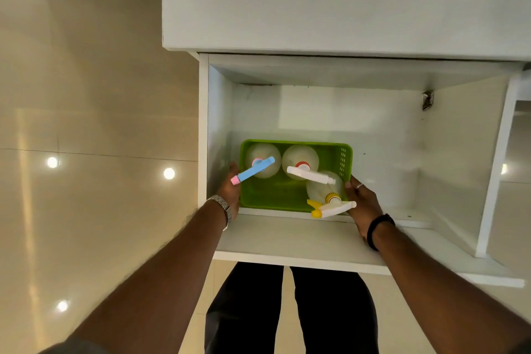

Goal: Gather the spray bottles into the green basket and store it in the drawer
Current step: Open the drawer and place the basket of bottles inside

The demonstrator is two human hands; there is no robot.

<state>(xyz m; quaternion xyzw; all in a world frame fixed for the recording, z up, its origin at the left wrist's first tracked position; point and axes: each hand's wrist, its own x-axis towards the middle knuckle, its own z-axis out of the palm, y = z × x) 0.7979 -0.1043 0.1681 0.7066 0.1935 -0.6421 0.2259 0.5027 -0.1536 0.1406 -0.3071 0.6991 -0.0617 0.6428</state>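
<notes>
Green basket (287, 198), loaded with three spray bottles (298, 161), is gripped at both ends by the left hand (230, 192) and right hand (363, 201), kept level inside the drawer (388, 135).

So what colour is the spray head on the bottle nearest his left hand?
Light blue with a pink tip, seen in the head view.

Bare forearms, no sleeves showing. Silver metal watch (222, 207) on left wrist, black band (378, 226) on right, ring (359, 186) on right finger. Dark trousers (290, 310).
</notes>
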